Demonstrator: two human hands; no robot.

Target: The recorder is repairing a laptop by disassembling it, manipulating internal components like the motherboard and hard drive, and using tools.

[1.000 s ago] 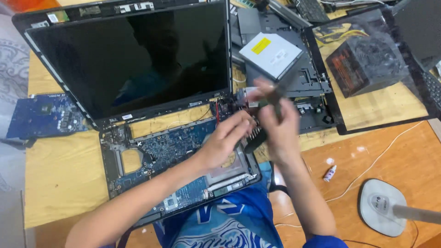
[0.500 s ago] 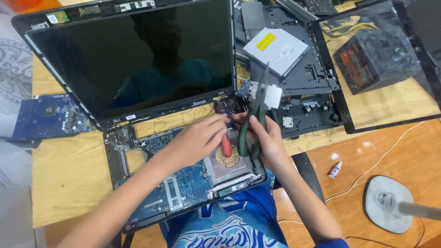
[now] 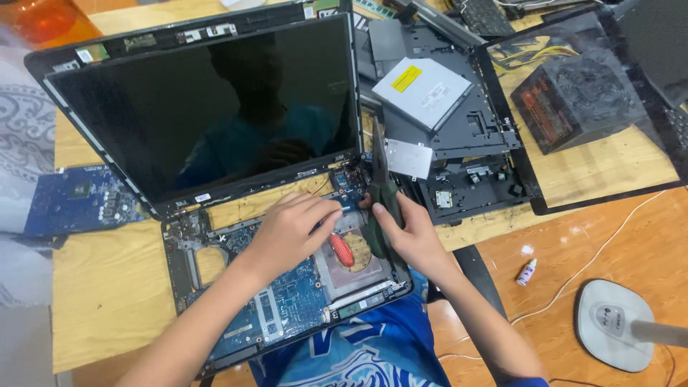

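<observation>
So left to right: the left hand (image 3: pixel 290 228) sits flat-ish on the opened laptop base (image 3: pixel 287 301), fingers curled down onto the blue motherboard (image 3: pixel 287 290) near the hinge corner. Can't tell if it's actually pinching anything or just bracing. A red tool handle (image 3: pixel 342 250) pokes out right under its fingertips. Just beside it, the right hand (image 3: pixel 412 236) is wrapped tight around the dark green pliers (image 3: pixel 380 190). Their long axis runs nearly straight up and away from the person, with the nose pointing at the corner where the screen (image 3: pixel 208 107) meets the base. The right hand is clearly the nearer one to that spot. Compared with half a second ago, the pliers stand more upright and the left hand has slid closer to the hinge.
</observation>
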